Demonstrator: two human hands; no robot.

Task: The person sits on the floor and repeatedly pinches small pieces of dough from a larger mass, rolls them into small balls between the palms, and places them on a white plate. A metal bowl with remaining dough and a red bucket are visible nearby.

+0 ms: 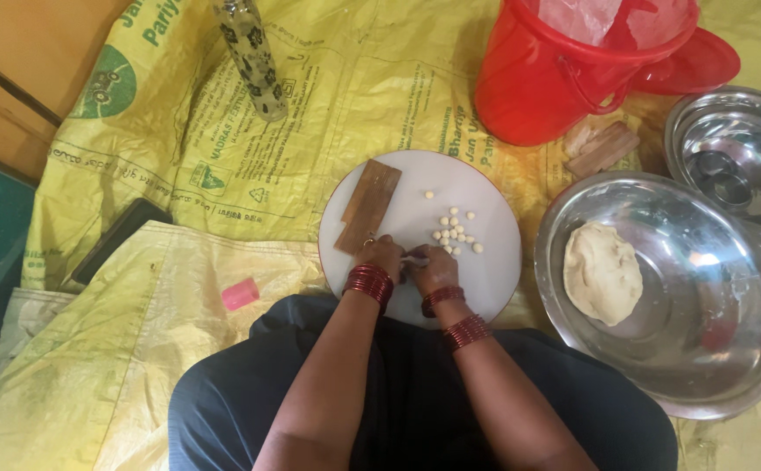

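A round white board [476, 192] lies on yellow sacking in front of me. My left hand [381, 255] and my right hand [431, 266] meet at its near edge, fingers pinched together on a small piece of pale dough [415, 254]. Several small dough balls [454, 230] are gathered on the board just beyond my right hand, and one lone ball [429, 194] lies farther off. A flat wooden piece [369, 205] rests on the board's left side, close to my left hand. Both wrists wear red bangles.
A large steel bowl [703, 349] at the right holds a lump of dough [602, 271]. Behind it stand another steel bowl [733, 157], a red bucket [563, 78] and wooden blocks [604, 150]. A patterned bottle [253, 57], a dark phone [119, 237] and a pink object [240, 294] lie left.
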